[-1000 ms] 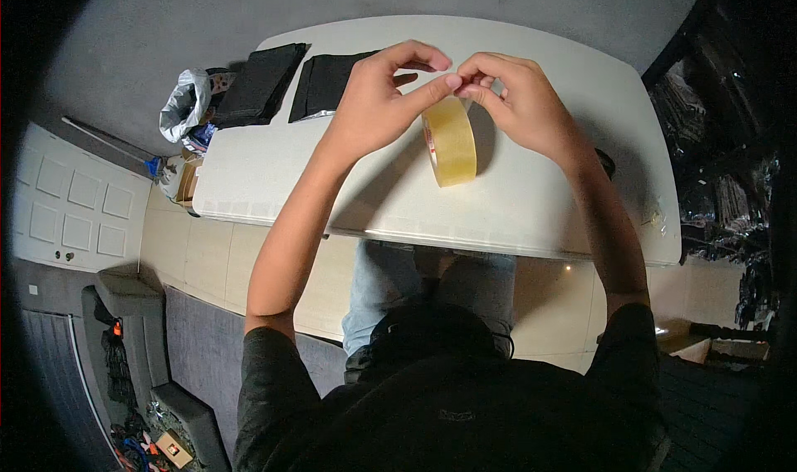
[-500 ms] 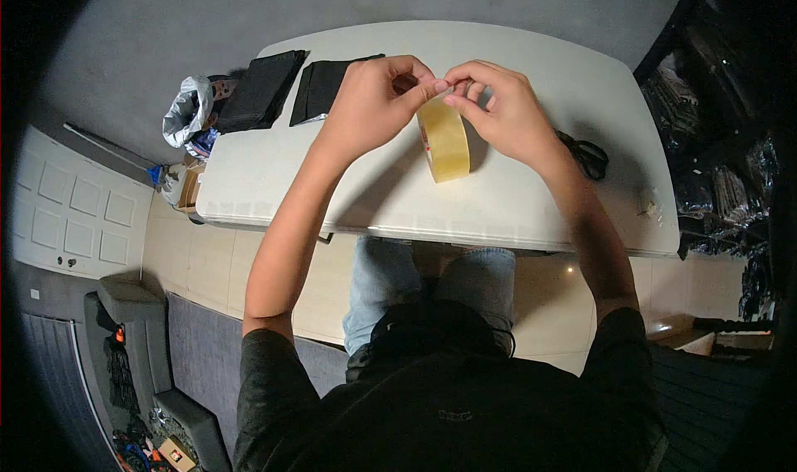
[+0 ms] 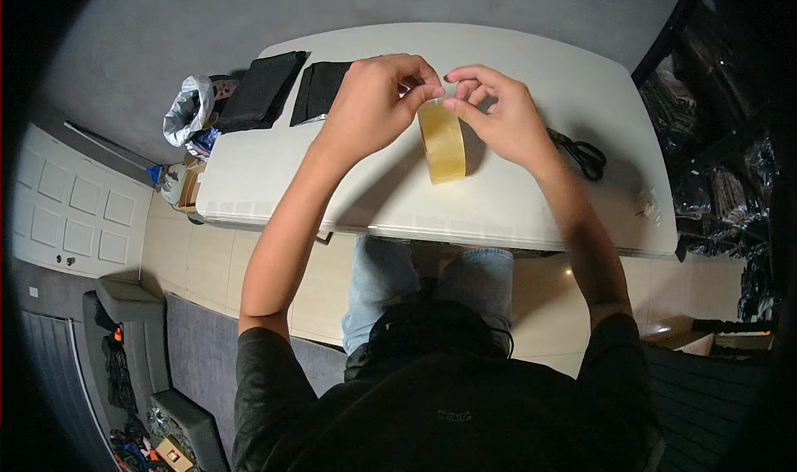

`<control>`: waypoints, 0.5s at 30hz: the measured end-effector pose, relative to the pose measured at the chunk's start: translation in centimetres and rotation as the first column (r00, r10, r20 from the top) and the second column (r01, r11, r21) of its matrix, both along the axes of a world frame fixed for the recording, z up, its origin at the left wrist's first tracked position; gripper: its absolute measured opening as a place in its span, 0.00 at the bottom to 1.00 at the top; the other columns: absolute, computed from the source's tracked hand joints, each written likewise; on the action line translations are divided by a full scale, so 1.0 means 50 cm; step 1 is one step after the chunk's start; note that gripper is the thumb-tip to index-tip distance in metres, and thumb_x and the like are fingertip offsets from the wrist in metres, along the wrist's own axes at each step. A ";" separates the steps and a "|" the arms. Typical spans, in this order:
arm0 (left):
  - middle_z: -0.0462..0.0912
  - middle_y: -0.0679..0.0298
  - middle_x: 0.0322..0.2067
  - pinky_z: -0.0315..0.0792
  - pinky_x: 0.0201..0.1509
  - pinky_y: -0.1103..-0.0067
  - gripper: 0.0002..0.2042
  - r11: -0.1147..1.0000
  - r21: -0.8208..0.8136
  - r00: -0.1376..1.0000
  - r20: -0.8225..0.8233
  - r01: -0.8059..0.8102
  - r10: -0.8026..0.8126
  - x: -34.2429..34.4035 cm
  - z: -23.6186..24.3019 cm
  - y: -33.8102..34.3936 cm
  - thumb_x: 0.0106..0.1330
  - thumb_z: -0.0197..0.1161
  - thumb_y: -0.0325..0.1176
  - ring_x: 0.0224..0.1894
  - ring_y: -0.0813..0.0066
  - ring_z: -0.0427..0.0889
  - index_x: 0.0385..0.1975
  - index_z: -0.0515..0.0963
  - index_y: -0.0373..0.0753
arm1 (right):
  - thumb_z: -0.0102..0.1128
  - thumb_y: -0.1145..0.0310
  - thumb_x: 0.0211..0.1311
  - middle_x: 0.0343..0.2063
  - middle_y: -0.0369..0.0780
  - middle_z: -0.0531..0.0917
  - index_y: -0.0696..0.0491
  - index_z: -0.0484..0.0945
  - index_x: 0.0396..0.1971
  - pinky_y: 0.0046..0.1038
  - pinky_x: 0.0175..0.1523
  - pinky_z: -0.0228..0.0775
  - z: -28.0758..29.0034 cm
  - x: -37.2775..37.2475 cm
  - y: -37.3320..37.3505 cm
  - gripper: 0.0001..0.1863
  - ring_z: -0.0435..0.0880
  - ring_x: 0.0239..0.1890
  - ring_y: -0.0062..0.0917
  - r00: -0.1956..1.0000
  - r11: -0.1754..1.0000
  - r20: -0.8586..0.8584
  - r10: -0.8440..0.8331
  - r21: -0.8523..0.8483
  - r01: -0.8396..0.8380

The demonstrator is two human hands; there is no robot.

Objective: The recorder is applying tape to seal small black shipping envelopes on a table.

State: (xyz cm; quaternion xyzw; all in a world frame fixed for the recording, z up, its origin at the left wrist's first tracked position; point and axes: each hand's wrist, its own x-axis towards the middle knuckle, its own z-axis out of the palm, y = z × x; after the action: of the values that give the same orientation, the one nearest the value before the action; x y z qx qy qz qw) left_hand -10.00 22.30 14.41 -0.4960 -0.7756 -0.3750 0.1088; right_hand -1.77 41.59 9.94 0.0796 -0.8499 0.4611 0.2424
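Observation:
A roll of clear yellowish packing tape (image 3: 442, 150) hangs or stands upright just below my fingertips, over the white table; whether it touches the tabletop I cannot tell. My left hand (image 3: 378, 98) pinches its upper left edge between thumb and fingers. On the other side, my right hand (image 3: 500, 113) has its thumb at the tape's upper right corner, with the middle fingers curled behind and the index finger raised apart. Right of that hand lie black-handled scissors (image 3: 588, 158), their blades partly hidden by my wrist.
On the white table (image 3: 515, 210), a stack of black flat sheets or bags (image 3: 264, 90) lies at the far left. A smaller black stack (image 3: 320, 90) sits beside it, partly behind my left hand. A silver bag (image 3: 189, 111) stands past the left edge. Shelves of dark wrapped goods (image 3: 722, 181) line the right.
My right index finger has lifted away from the left fingertips, where the two hands met before. The tape roll has turned slightly, its broad face now more toward me.

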 end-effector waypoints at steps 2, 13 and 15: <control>0.88 0.59 0.31 0.81 0.41 0.79 0.05 0.999 0.025 0.999 0.043 0.030 -0.031 0.002 -0.006 0.000 0.66 0.68 0.25 0.33 0.75 0.87 0.36 0.83 0.30 | 0.73 0.65 0.60 0.34 0.38 0.88 0.56 0.85 0.41 0.25 0.40 0.74 -0.025 -0.011 0.001 0.13 0.82 0.32 0.21 0.999 1.000 -0.049 -0.008 -0.026 0.007; 0.88 0.60 0.32 0.78 0.39 0.79 0.06 0.998 0.048 0.998 0.064 -0.033 0.030 -0.001 -0.013 -0.018 0.67 0.68 0.27 0.32 0.79 0.85 0.37 0.82 0.30 | 0.72 0.72 0.59 0.33 0.40 0.89 0.58 0.89 0.35 0.25 0.42 0.77 -0.059 0.015 -0.070 0.07 0.86 0.35 0.24 0.970 0.957 -0.195 -0.147 -0.274 0.090; 0.88 0.60 0.33 0.79 0.40 0.79 0.07 0.998 0.056 0.995 0.100 -0.014 0.008 0.002 -0.007 -0.027 0.67 0.69 0.27 0.33 0.78 0.85 0.38 0.82 0.30 | 0.73 0.72 0.59 0.33 0.41 0.89 0.58 0.89 0.35 0.24 0.41 0.77 -0.061 0.021 -0.079 0.07 0.87 0.34 0.24 0.960 0.952 -0.215 -0.179 -0.285 0.114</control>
State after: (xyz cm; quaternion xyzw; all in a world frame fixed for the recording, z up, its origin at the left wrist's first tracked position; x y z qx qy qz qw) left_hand -9.89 20.93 14.05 -0.4690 -0.7719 -0.4204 0.0858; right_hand -0.73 37.65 6.87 0.0368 -0.7474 0.5402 0.3850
